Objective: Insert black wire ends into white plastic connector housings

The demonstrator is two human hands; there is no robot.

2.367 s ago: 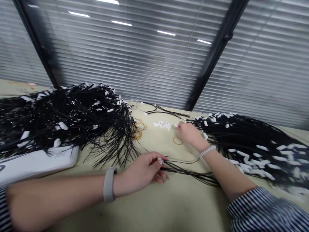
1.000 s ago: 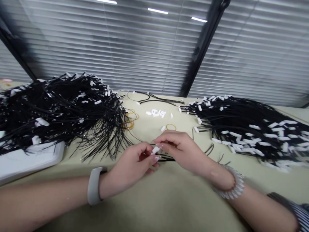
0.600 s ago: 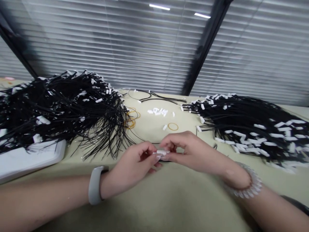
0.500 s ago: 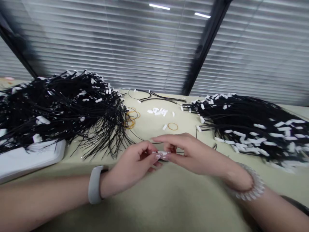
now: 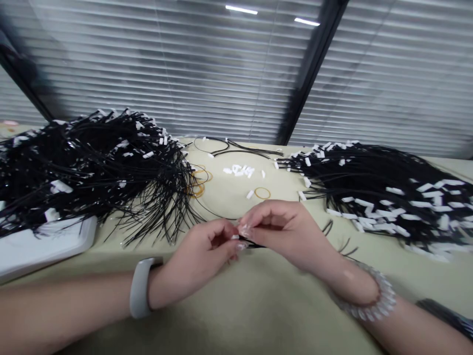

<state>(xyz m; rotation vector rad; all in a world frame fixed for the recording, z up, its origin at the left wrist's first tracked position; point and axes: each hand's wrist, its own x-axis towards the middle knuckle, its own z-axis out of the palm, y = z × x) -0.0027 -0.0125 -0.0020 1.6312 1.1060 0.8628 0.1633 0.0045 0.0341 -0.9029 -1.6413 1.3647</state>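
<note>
Centrally, left hand [image 5: 207,256] pinches white connector [image 5: 235,237] between thumb and fingers; connector lies between the hands, nearer the left. Right hand [image 5: 286,231], just beside it, has thumb and fingertips closed together above black wires [image 5: 254,245]; whether it grips anything, cannot tell.

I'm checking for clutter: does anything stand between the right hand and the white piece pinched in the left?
Nothing visible does. The right hand has its fingertips close beside the white piece in the left hand; the yellow band lies beyond, out of the way.
</note>
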